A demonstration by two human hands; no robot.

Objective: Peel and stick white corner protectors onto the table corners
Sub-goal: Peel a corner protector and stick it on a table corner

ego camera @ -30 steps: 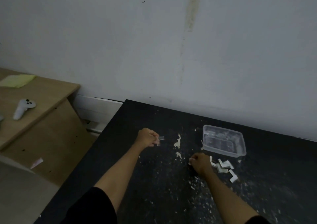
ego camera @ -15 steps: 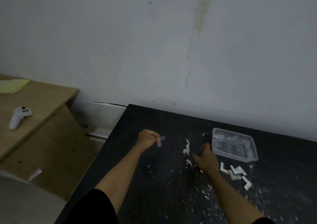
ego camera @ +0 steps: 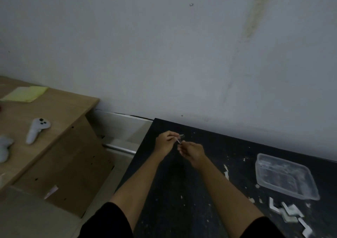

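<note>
Left hand (ego camera: pixel 165 143) pinches tiny protector (ego camera: pixel 180 137) over table (ego camera: pixel 175 192); right hand (ego camera: pixel 193 152), fingertips curled, pinches its lower end. Dim, blurry: backing indistinct; spares (ego camera: pixel 290 210) partly cropped bottom-right.

Black desk (ego camera: pixel 182 210), matte top, far edge against wall, left far corner in view. Right side: clear rectangular plastic container (ego camera: pixel 259 175), open top, standing flat. Just near of it, by right edge: cluster of white L-shaped corner protectors (ego camera: pixel 291 210), lying loose, some touching. White paper scraps (ego camera: pixel 226 172) scattered across top, densest left of container. Left, well apart: light wooden desk (ego camera: pixel 60 106). On it: yellow paper sheet (ego camera: pixel 25 93) at far side, white handheld controller (ego camera: pixel 36 130) nearer; second white object (ego camera: pixel 3 146) at left edge, cut off.
</note>
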